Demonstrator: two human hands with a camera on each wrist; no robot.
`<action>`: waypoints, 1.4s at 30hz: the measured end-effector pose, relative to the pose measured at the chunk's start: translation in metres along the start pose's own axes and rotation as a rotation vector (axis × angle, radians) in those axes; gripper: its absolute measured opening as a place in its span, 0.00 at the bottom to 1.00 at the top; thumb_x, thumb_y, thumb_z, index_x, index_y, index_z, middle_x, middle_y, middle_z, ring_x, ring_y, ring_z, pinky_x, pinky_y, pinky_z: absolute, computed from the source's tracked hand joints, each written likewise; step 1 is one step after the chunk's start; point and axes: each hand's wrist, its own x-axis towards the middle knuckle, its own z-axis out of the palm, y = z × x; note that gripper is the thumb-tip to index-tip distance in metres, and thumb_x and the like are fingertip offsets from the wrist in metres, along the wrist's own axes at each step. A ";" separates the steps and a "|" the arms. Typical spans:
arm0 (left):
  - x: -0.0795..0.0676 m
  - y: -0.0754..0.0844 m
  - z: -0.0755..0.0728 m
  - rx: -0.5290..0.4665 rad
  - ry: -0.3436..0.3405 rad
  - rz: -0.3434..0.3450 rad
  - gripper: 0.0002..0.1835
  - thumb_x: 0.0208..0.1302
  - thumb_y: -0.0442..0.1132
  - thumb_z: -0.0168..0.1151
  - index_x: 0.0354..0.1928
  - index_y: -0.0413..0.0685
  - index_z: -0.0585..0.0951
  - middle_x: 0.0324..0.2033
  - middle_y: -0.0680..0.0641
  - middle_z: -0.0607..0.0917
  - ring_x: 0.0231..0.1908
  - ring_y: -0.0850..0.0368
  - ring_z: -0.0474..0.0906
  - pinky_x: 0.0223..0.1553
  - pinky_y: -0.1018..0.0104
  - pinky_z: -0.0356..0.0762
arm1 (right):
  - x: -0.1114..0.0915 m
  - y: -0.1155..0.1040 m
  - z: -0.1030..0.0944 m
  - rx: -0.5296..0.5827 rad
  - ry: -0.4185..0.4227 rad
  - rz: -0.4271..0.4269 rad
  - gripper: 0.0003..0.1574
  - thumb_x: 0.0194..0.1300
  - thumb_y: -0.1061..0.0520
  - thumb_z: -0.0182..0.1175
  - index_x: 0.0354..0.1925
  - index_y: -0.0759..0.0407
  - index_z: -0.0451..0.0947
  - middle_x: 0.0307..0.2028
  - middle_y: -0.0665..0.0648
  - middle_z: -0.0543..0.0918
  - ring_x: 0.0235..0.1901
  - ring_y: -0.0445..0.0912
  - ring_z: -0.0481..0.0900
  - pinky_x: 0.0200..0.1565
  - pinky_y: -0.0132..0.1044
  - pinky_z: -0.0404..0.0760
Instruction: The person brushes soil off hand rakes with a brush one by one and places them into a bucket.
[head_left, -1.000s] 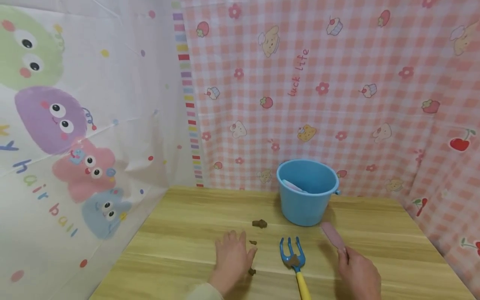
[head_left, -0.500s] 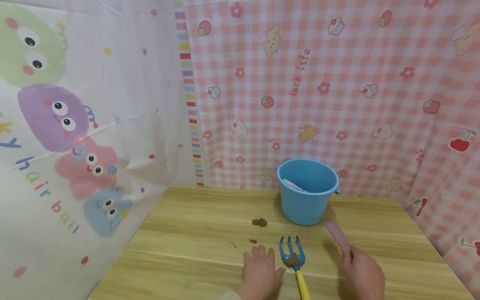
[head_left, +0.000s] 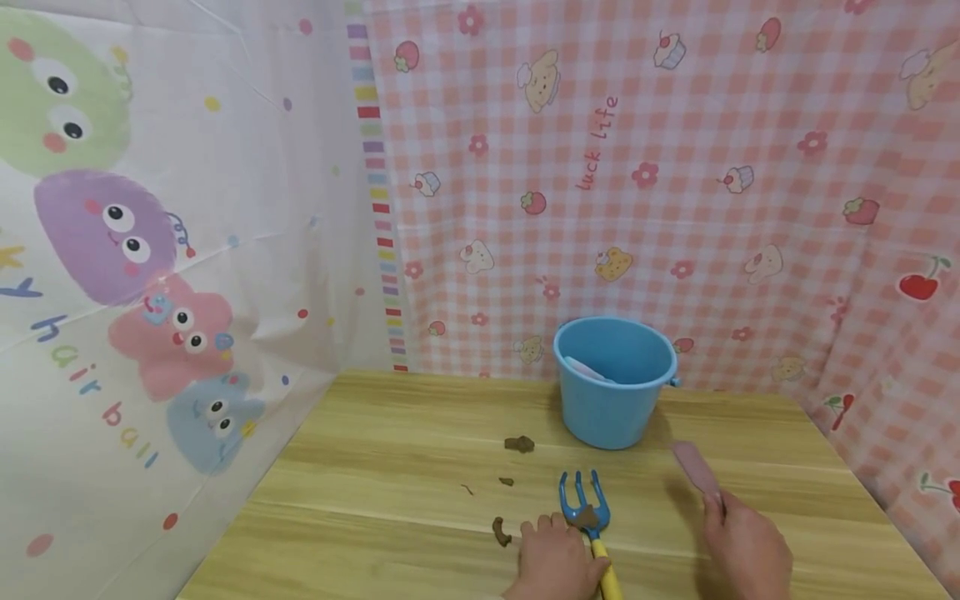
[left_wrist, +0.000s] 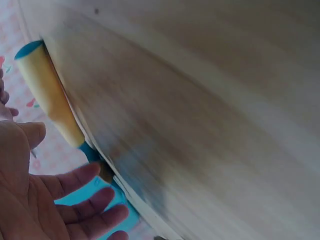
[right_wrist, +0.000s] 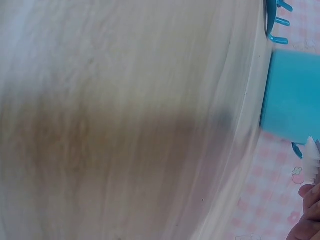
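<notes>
Both shifted rightward, left grip (head_left: 555,557) loose near fork (head_left: 595,533), right grip (head_left: 750,546) holding pink tool (head_left: 694,467)

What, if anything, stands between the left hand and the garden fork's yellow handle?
Nothing visible: the left hand is right beside the yellow handle, its thumb overlapping it in the head view, though contact is hard to tell. The brown clump lies on the fork's blue head, off the handle.

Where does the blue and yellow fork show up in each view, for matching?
Head: fork, low, right of centre.
Left wrist: yellow handle upper left, slanting down rightward.
Right wrist: only its blue tines, top right corner.
Shared landmark: the light-blue bucket, in all three.
</notes>
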 end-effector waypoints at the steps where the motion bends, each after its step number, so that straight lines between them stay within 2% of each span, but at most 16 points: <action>1: 0.001 0.003 0.000 0.003 -0.011 0.000 0.38 0.61 0.77 0.48 0.44 0.50 0.86 0.39 0.48 0.80 0.44 0.52 0.76 0.47 0.51 0.73 | 0.000 0.001 0.000 0.002 0.004 0.003 0.24 0.75 0.49 0.48 0.50 0.68 0.78 0.38 0.76 0.82 0.33 0.72 0.80 0.27 0.61 0.75; 5: 0.003 0.015 -0.001 0.058 -0.042 0.001 0.43 0.59 0.80 0.44 0.41 0.49 0.87 0.38 0.49 0.82 0.42 0.54 0.76 0.46 0.52 0.73 | 0.000 0.001 -0.001 0.003 0.001 0.012 0.25 0.75 0.48 0.48 0.51 0.67 0.78 0.39 0.76 0.81 0.32 0.72 0.80 0.26 0.61 0.74; 9: 0.006 0.026 -0.002 0.155 -0.086 0.000 0.47 0.56 0.83 0.36 0.39 0.52 0.89 0.42 0.48 0.83 0.43 0.55 0.76 0.45 0.52 0.73 | 0.000 0.001 -0.002 0.000 -0.008 0.018 0.25 0.75 0.48 0.47 0.52 0.67 0.78 0.40 0.76 0.81 0.32 0.72 0.80 0.26 0.61 0.74; 12: 0.010 0.031 -0.002 0.203 -0.115 -0.006 0.48 0.54 0.85 0.34 0.38 0.54 0.89 0.43 0.49 0.84 0.44 0.55 0.76 0.43 0.52 0.74 | 0.000 -0.001 -0.003 -0.002 -0.012 0.022 0.25 0.76 0.47 0.47 0.53 0.67 0.77 0.40 0.76 0.81 0.33 0.71 0.80 0.26 0.60 0.75; 15: 0.012 0.031 -0.001 0.192 -0.109 -0.001 0.44 0.57 0.83 0.40 0.35 0.53 0.89 0.40 0.48 0.84 0.41 0.54 0.76 0.41 0.52 0.75 | 0.000 -0.002 -0.003 0.002 -0.014 0.027 0.25 0.75 0.47 0.47 0.51 0.66 0.78 0.39 0.75 0.82 0.32 0.71 0.80 0.26 0.60 0.74; 19: 0.014 0.028 -0.001 0.161 -0.098 0.008 0.35 0.61 0.75 0.50 0.33 0.50 0.88 0.37 0.47 0.83 0.39 0.54 0.76 0.43 0.52 0.75 | 0.000 -0.003 -0.003 0.000 -0.028 0.039 0.25 0.76 0.47 0.47 0.50 0.66 0.79 0.39 0.74 0.82 0.33 0.71 0.80 0.26 0.60 0.75; 24: 0.015 0.018 -0.002 0.181 -0.109 -0.003 0.26 0.63 0.66 0.55 0.35 0.53 0.87 0.36 0.48 0.83 0.37 0.55 0.75 0.44 0.53 0.76 | 0.001 -0.003 -0.001 -0.008 -0.057 0.045 0.26 0.76 0.47 0.46 0.52 0.67 0.78 0.41 0.74 0.82 0.35 0.71 0.81 0.28 0.60 0.76; 32: 0.003 0.000 -0.001 0.176 0.006 0.003 0.21 0.61 0.60 0.62 0.35 0.49 0.86 0.30 0.48 0.79 0.35 0.55 0.74 0.41 0.56 0.75 | 0.000 -0.005 0.003 0.000 -0.042 0.035 0.23 0.75 0.48 0.48 0.45 0.66 0.79 0.38 0.74 0.83 0.33 0.70 0.81 0.26 0.60 0.75; 37: -0.001 -0.014 0.001 0.201 0.081 0.033 0.18 0.63 0.56 0.63 0.30 0.50 0.84 0.26 0.49 0.76 0.31 0.57 0.72 0.35 0.59 0.73 | 0.000 -0.009 0.005 -0.006 -0.028 0.031 0.24 0.75 0.49 0.49 0.50 0.68 0.79 0.40 0.74 0.83 0.34 0.70 0.81 0.27 0.59 0.75; 42: 0.001 -0.031 0.000 0.239 0.167 0.071 0.17 0.63 0.56 0.62 0.28 0.51 0.82 0.25 0.51 0.75 0.30 0.57 0.72 0.33 0.61 0.72 | -0.001 -0.014 0.005 -0.006 -0.017 0.023 0.23 0.74 0.50 0.50 0.49 0.67 0.79 0.38 0.73 0.83 0.30 0.67 0.81 0.25 0.58 0.75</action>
